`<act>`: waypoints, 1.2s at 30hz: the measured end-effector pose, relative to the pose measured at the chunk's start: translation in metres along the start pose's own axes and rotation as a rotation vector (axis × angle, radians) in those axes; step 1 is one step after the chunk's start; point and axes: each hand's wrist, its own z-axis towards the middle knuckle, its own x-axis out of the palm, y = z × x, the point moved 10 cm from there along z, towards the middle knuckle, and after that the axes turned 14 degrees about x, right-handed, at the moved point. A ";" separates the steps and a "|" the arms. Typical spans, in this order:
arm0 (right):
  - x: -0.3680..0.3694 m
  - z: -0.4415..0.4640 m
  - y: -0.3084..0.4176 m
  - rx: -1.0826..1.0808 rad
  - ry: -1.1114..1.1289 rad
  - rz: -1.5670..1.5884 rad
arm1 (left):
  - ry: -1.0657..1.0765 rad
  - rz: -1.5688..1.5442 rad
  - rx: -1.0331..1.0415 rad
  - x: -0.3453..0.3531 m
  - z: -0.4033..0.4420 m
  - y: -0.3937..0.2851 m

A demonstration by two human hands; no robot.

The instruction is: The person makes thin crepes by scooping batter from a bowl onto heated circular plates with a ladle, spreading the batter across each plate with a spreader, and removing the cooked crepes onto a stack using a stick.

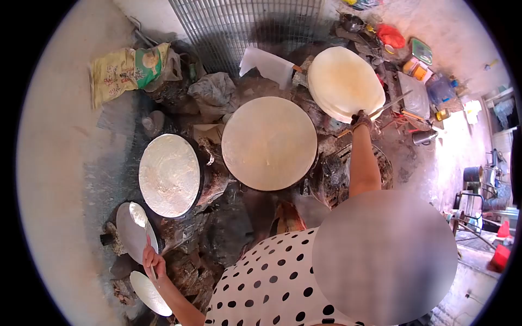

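Note:
My left hand [155,262] is closed around the handle of a ladle [138,215] whose bowl is coated with white batter. The ladle is over a grey round pan [128,239] at the lower left. My right hand [360,119], in a dark glove, grips a long thin stick [392,104] at the near edge of a stack of round, pale flatbreads [343,79]. Between my hands lies a large round griddle [269,144] covered by a smooth beige layer. Left of it, a smaller griddle [169,175] carries a lumpy white layer.
A second pale round pan [150,293] sits at the lower left. Yellow-green sacks [128,70] lean by the left wall, near a crumpled grey bag [213,89]. A metal grate [244,27] stands at the back. Containers, a red bag [391,36] and a metal mug [424,137] crowd the right.

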 end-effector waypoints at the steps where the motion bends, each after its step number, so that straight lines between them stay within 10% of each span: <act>1: -0.006 0.004 -0.006 -0.023 -0.009 -0.004 | -0.023 0.005 0.003 -0.003 0.001 -0.005; 7: 0.005 -0.034 -0.062 -0.259 0.145 -0.079 | 0.012 -0.072 0.033 -0.035 -0.005 -0.067; 8: 0.030 -0.053 -0.082 -0.271 0.248 -0.134 | -0.092 0.303 0.169 -0.048 -0.016 -0.093; 11: 0.111 -0.116 -0.152 -0.260 0.579 -0.307 | -0.478 0.155 0.446 -0.032 -0.034 -0.136; 12: 0.136 -0.143 -0.177 -0.242 0.677 -0.365 | -0.133 0.100 0.109 0.006 -0.031 -0.128; 15: 0.188 -0.207 -0.240 -0.203 0.922 -0.501 | -0.279 1.393 0.247 0.057 -0.046 -0.193; 20: 0.213 -0.350 -0.380 0.583 1.688 -0.439 | -0.256 1.383 0.138 0.013 0.007 -0.253; 21: 0.192 -0.447 -0.406 0.248 1.488 -0.692 | -0.314 1.226 0.079 -0.014 0.021 -0.255; 23: 0.167 -0.621 -0.428 -1.241 1.472 -1.066 | -0.266 1.194 0.037 -0.057 0.047 -0.264; 29: 0.199 -0.667 -0.611 -1.805 1.096 -1.693 | -0.192 1.272 0.034 -0.149 0.097 -0.267; 36: 0.167 -0.656 -0.668 -1.673 0.949 -1.646 | -0.017 1.644 0.232 -0.174 0.115 -0.294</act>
